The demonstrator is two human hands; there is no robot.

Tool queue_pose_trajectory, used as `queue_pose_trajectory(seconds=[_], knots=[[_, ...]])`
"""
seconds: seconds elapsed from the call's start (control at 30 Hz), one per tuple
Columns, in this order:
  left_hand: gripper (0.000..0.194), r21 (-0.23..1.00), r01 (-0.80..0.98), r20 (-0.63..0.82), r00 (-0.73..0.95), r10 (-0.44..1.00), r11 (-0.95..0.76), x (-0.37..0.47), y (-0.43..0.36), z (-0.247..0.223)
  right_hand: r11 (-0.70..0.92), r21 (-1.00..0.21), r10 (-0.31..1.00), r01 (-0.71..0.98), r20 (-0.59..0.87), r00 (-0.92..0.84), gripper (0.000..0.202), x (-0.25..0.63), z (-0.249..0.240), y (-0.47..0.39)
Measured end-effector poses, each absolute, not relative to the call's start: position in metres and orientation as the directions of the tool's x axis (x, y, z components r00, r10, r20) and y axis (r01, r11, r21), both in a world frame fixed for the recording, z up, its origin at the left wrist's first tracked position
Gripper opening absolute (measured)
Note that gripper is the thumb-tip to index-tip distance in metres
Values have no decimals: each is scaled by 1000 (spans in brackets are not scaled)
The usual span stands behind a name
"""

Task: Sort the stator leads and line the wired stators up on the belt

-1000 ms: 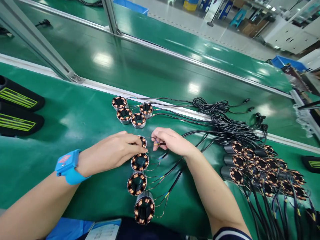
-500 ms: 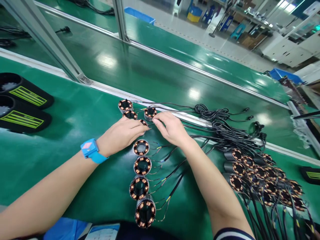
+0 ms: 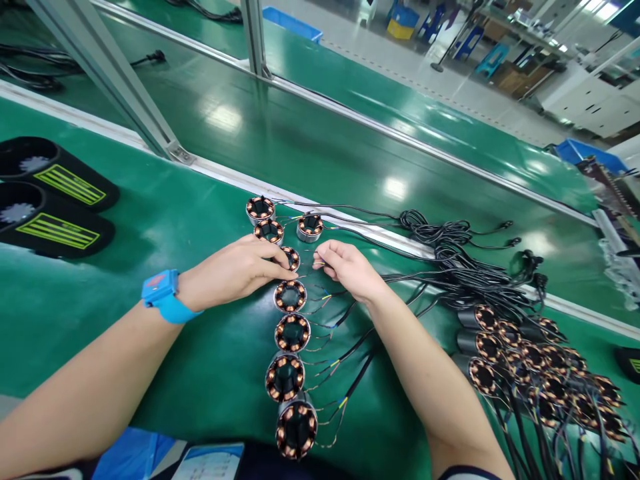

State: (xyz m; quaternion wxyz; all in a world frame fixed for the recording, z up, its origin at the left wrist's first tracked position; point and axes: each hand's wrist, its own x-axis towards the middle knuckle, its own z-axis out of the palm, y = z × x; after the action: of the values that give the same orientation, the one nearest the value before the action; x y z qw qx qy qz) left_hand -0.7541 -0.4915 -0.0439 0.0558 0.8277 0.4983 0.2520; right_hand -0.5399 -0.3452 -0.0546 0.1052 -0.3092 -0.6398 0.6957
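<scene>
My left hand (image 3: pixel 240 270) is closed at the near side of a copper-wound motor stator (image 3: pixel 291 258), partly covering it. A thin lead sticks out beside its fingertips. Opposite, my right hand (image 3: pixel 347 268) pinches the thin wire ends (image 3: pixel 319 264) of a black cable, a small gap away from that stator. Beyond my fingers stand two stators, one of them this ring (image 3: pixel 261 209), plus another stator (image 3: pixel 310 227) set off to the right. Toward me runs a column of stators (image 3: pixel 293 333) with cable wires lying at their right sides.
Coiled black power cables (image 3: pixel 463 257) lie to the right along the metal frame rail (image 3: pixel 225 175). Many wired stators (image 3: pixel 533 357) are grouped at the right. Two black housings with yellow-green stripes (image 3: pixel 60 223) lie at the left on the green mat (image 3: pixel 200 373).
My right hand has drawn back toward me from the offset stator and now pinches wire ends. My left hand's fingers have shifted to the near side of the stator. The view has shifted slightly.
</scene>
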Motion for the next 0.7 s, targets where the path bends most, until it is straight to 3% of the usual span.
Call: queue_pose_trajectory(seconds=[0.1, 0.17, 0.3, 0.37, 0.43, 0.57, 0.7], knots=[[33, 387, 793, 331, 356, 874, -470, -749, -496, -39, -138, -949, 510, 285, -315, -801, 47, -530, -57, -347], [30, 419, 793, 340, 314, 886, -442, -745, -497, -34, -33, -958, 517, 286, -261, -815, 44, -522, -52, -344], [29, 355, 874, 417, 170, 893, -332, -742, -480, -25, 394, -894, 693, 211, 138, -708, 31, -514, -31, -329], [29, 255, 919, 418, 175, 892, -300, -741, -461, -25, 574, -791, 681, 210, 319, -659, 29, -518, -24, -317], [24, 161, 941, 379, 219, 899, -297, -739, -441, -27, 659, -726, 631, 196, 392, -669, 30, -526, -24, -305], [14, 84, 949, 305, 267, 914, -305, -735, -416, -37, 646, -733, 557, 214, 260, -789, 34, -538, -35, -291], [12, 113, 953, 313, 233, 921, -280, -737, -413, -45, 537, -795, 526, 283, 53, -849, 40, -536, -47, -291]])
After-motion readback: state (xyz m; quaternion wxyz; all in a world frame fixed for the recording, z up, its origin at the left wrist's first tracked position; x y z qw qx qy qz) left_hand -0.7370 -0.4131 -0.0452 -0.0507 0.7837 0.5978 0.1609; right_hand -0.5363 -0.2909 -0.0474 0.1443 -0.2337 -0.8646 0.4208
